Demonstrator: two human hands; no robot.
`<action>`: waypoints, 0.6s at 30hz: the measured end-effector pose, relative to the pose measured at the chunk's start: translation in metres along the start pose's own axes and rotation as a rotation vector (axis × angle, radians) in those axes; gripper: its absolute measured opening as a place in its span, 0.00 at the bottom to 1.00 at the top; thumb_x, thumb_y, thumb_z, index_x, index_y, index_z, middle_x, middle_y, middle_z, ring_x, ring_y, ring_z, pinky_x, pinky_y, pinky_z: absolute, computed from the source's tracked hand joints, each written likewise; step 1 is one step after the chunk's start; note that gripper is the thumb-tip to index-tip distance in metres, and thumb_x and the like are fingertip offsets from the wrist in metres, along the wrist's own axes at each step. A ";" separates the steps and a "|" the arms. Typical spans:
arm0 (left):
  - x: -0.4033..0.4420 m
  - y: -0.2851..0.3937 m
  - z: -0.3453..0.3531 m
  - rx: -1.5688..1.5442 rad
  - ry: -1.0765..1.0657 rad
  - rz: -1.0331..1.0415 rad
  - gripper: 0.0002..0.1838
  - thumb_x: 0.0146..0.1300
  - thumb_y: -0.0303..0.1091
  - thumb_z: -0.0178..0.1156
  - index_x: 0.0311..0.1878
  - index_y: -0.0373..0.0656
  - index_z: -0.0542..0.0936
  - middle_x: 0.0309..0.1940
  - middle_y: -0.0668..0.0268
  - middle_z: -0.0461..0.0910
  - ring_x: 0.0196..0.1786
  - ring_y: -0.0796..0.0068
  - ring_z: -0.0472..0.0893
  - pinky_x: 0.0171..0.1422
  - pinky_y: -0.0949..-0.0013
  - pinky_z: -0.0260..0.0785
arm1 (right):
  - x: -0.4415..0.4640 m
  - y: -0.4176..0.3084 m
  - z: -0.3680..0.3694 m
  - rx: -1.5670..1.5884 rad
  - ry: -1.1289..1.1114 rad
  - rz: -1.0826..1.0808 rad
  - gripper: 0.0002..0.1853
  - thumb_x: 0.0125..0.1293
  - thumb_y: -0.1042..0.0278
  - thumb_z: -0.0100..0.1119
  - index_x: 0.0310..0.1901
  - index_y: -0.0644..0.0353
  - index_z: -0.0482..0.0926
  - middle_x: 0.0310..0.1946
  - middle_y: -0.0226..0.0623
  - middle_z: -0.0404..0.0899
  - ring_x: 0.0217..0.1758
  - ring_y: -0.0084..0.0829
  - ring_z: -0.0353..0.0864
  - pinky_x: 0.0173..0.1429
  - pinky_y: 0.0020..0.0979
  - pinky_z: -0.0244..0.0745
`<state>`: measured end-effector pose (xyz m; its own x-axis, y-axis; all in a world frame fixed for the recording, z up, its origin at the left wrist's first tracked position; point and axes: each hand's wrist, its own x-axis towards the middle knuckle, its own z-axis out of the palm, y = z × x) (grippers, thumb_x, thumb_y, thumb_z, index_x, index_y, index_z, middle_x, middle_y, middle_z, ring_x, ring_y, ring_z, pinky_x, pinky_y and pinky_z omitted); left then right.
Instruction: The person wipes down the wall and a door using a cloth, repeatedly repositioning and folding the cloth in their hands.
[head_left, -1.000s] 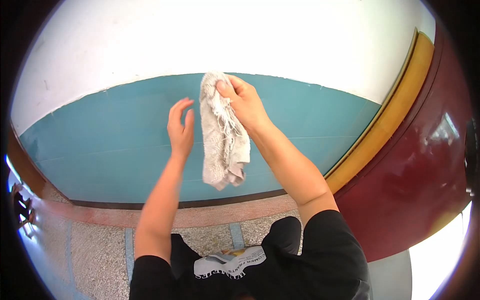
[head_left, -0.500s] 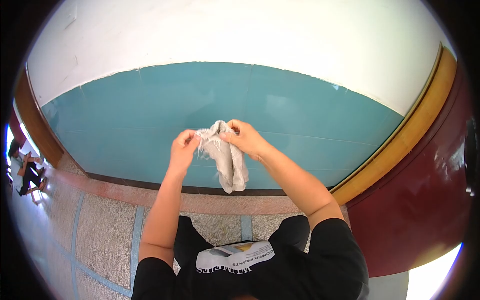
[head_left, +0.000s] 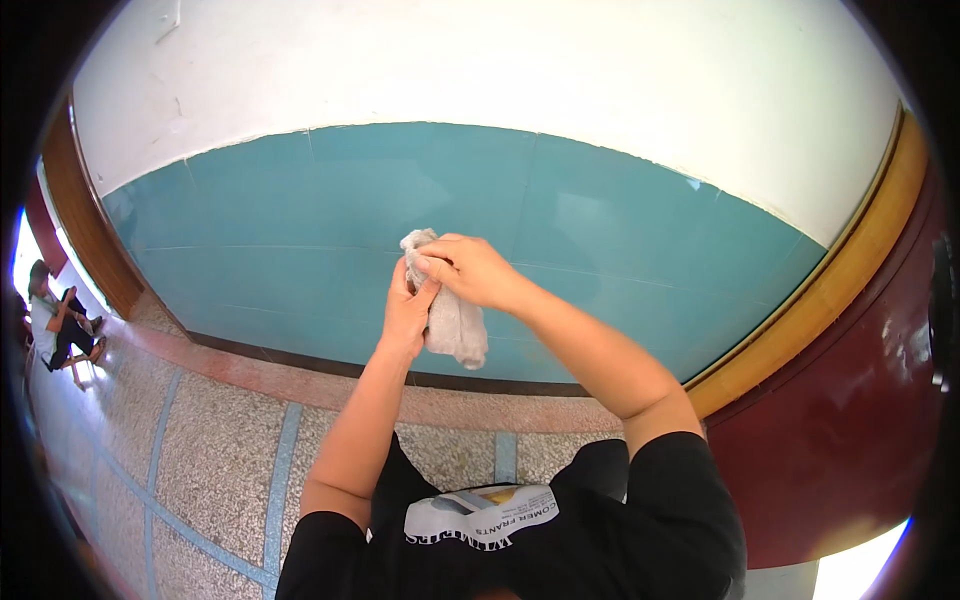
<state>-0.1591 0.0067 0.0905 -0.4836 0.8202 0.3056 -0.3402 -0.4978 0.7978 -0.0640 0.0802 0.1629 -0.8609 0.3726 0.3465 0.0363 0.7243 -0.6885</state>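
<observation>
A light grey cloth (head_left: 456, 332), folded and frayed at its top edge a moment ago, hangs in front of my body. My left hand (head_left: 408, 305) grips its upper left side, with thumb and fingers closed on the fabric. From the right, my right hand (head_left: 470, 268) pinches the upper part, its thumb near my left thumb. The two hands are close together, touching or nearly so. The lower half of the cloth dangles below them, and some of its upper part is hidden behind my fingers.
Ahead stands a wall with teal tiles (head_left: 330, 200) below white plaster. A dark red rounded surface with a wooden edge (head_left: 800, 295) is at the right. At far left a person (head_left: 62, 320) sits on a small stool. The floor (head_left: 220, 440) is speckled stone with blue strips.
My left hand has moved right, up against my right hand. The cloth's top edge, earlier stretched between the hands, is now bunched together. The view has shifted slightly.
</observation>
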 end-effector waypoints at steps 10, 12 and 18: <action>0.109 0.108 -0.078 1.138 0.502 0.732 0.19 0.52 0.35 0.60 0.46 0.37 0.72 0.42 0.58 0.72 0.45 0.64 0.73 0.49 0.67 0.64 | 0.034 0.047 -0.156 -1.318 0.609 -0.590 0.21 0.47 0.63 0.62 0.46 0.47 0.72 0.48 0.30 0.68 0.48 0.31 0.69 0.47 0.31 0.67; 0.129 0.134 -0.092 1.255 0.533 0.785 0.19 0.52 0.35 0.60 0.46 0.38 0.72 0.43 0.57 0.71 0.47 0.61 0.72 0.50 0.66 0.64 | 0.040 0.060 -0.165 -1.379 0.547 -0.603 0.23 0.48 0.62 0.62 0.50 0.45 0.71 0.51 0.29 0.66 0.50 0.30 0.67 0.50 0.30 0.66; 0.175 0.164 -0.113 1.709 0.428 0.830 0.18 0.52 0.30 0.57 0.48 0.43 0.72 0.48 0.64 0.71 0.48 0.60 0.72 0.50 0.65 0.65 | 0.040 0.072 -0.161 -1.447 0.620 -0.608 0.28 0.47 0.61 0.60 0.54 0.43 0.69 0.55 0.25 0.63 0.52 0.25 0.66 0.53 0.27 0.63</action>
<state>-0.3906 0.0368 0.2159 -0.3082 0.3199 0.8959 0.9282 0.3076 0.2095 -0.0136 0.2407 0.2299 -0.6222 -0.2395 0.7453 0.5030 0.6072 0.6151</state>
